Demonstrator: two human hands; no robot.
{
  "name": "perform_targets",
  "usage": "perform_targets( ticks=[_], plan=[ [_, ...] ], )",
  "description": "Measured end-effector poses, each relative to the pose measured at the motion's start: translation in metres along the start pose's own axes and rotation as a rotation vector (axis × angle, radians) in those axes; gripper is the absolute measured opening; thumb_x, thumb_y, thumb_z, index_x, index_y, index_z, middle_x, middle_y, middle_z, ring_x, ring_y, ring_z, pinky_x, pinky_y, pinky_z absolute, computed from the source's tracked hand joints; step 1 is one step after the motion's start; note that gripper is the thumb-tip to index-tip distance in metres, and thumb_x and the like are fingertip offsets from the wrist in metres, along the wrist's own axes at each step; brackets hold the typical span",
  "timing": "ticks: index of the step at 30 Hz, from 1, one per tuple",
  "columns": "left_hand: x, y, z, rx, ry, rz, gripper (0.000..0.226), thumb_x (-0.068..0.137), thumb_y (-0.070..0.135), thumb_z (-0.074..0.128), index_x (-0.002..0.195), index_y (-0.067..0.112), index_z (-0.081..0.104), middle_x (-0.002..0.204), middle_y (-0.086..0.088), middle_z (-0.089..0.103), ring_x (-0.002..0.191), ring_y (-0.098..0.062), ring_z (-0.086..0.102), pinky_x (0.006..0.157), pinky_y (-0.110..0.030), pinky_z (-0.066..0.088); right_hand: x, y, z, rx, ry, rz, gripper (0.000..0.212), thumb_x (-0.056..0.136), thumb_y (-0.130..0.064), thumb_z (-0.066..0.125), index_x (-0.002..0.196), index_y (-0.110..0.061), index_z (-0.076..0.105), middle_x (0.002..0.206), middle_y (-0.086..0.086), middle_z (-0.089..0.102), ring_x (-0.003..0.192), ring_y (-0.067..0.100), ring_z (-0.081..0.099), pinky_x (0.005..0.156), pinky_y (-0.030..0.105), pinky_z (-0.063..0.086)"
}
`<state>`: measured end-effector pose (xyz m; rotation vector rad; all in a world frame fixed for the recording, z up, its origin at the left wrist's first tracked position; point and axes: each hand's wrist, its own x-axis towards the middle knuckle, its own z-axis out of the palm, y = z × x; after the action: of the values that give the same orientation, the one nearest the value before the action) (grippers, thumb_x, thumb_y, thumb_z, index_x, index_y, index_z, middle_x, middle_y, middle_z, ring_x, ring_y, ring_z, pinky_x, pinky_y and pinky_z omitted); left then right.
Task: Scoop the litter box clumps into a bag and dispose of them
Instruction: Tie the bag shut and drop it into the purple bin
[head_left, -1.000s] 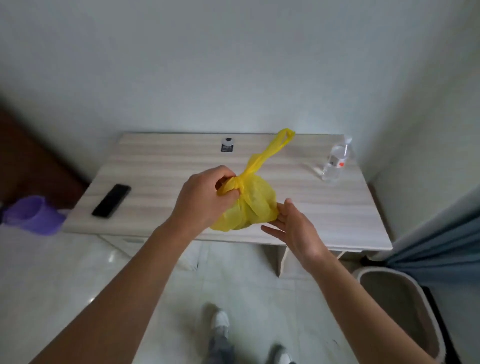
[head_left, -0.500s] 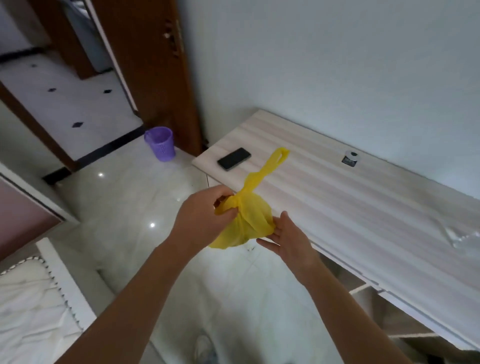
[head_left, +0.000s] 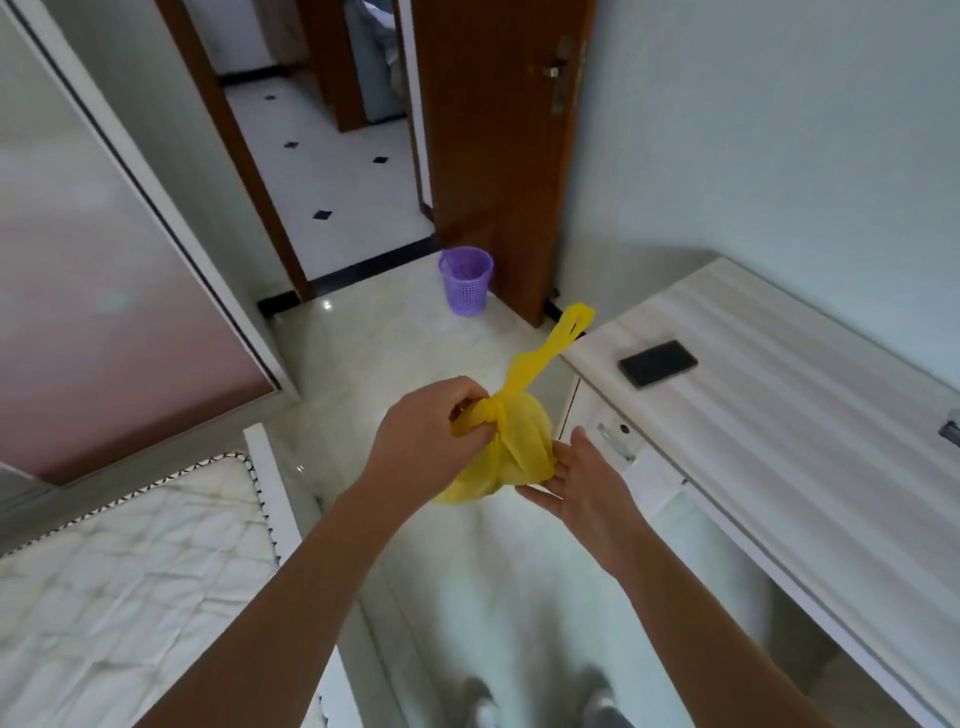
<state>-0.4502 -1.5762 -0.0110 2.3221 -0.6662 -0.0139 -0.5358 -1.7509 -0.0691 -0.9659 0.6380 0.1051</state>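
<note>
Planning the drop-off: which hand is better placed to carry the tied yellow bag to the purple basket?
Left. The left hand grips the yellow bag at its knotted neck, so it could likely carry it alone; the right hand is open, only touching the bag's side. The purple basket stands ahead.

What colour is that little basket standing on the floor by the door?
Purple; the basket shows in the head view.

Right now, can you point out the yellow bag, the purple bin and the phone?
yellow bag (head_left: 522, 441), head view, on its bulging body.
purple wastebasket (head_left: 466, 285), head view, on its mesh side.
black phone (head_left: 657, 363), head view, on its dark face.
</note>
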Motion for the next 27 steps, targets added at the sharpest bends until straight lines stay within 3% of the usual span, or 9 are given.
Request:
perform_targets(
  ticks=[10, 16, 20, 27],
  plan=[
    [0.112, -0.062, -0.007, 0.108, 0.004, -0.100, 0.016, 0.081, 0.039, 0.065, 0.095, 0.031, 0.065, 0.085, 0.012, 0.065, 0.077, -0.008, 0.058, 0.069, -0.031, 0.050, 0.141, -0.045, 0.050, -0.007, -0.107, 0.096, 0.061, 0.106, -0.045, 0.032, 0.136, 0.004, 0.050, 0.125, 0.021, 0.065, 0.115, 0.033, 0.064, 0.103, 0.050, 0.049],
    [0.203, -0.086, -0.010, 0.141, 0.060, -0.203, 0.018, 0.079, 0.042, 0.060, 0.094, 0.032, 0.064, 0.084, 0.013, 0.064, 0.078, -0.007, 0.059, 0.071, -0.033, 0.052, 0.237, -0.096, 0.073, -0.061, -0.224, 0.160, 0.059, 0.105, -0.046, 0.032, 0.134, -0.001, 0.055, 0.119, 0.014, 0.070, 0.112, 0.027, 0.067, 0.099, 0.045, 0.051],
    [0.261, -0.103, -0.018, 0.168, 0.099, -0.260, 0.013, 0.084, 0.034, 0.067, 0.097, 0.032, 0.065, 0.087, 0.014, 0.065, 0.080, -0.009, 0.059, 0.074, -0.035, 0.052, 0.295, -0.137, 0.096, -0.088, -0.295, 0.176, 0.057, 0.105, -0.045, 0.031, 0.133, -0.001, 0.054, 0.124, 0.015, 0.067, 0.115, 0.027, 0.065, 0.096, 0.042, 0.052],
    [0.346, -0.152, -0.039, 0.156, 0.177, -0.296, 0.014, 0.084, 0.027, 0.070, 0.097, 0.028, 0.066, 0.087, 0.013, 0.065, 0.081, -0.011, 0.059, 0.073, -0.030, 0.050, 0.388, -0.184, 0.146, -0.142, -0.323, 0.171, 0.052, 0.105, -0.046, 0.029, 0.124, -0.008, 0.059, 0.121, 0.013, 0.069, 0.112, 0.026, 0.066, 0.092, 0.039, 0.053]
  ],
)
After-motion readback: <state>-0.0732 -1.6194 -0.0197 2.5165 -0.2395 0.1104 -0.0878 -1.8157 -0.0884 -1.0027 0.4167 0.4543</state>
